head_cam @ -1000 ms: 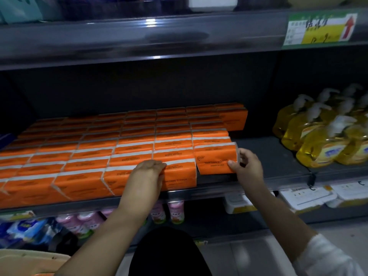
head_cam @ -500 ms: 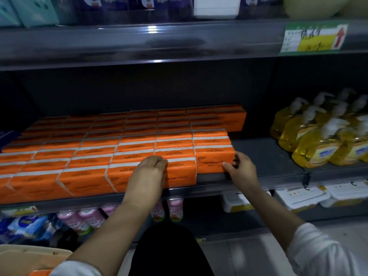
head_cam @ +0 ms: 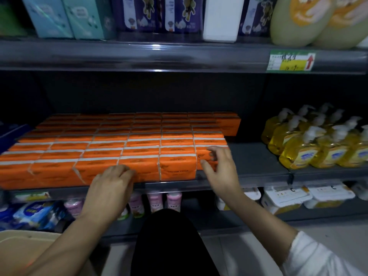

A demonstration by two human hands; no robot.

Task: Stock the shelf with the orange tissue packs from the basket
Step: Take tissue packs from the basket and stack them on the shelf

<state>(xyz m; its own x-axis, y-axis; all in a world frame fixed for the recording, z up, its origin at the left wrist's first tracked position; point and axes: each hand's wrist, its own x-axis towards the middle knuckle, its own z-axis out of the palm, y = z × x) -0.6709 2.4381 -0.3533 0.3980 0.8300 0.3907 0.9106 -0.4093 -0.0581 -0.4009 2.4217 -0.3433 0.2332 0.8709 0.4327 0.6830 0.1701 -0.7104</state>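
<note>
Shelf [head_cam: 254,156] of dark grey metal carries the orange tissue packs [head_cam: 123,144] in tight rows across its left and middle. Yellow pump bottles [head_cam: 310,144] stand well apart on the right. The left hand [head_cam: 111,186] rests bent fingers against a front pack, grasping nothing. The right hand [head_cam: 221,168], fingers loose and spread, touches the rightmost front pack. A beige basket [head_cam: 23,242] shows at lower left.

Basket [head_cam: 29,236] mostly beyond left edge.

There's a white sleeve [head_cam: 318,257] at four o'clock, ending partway up the forearm, and a black trouser leg [head_cam: 169,242] at six. The left hand [head_cam: 111,182] and right hand [head_cam: 221,166] are bare.
</note>
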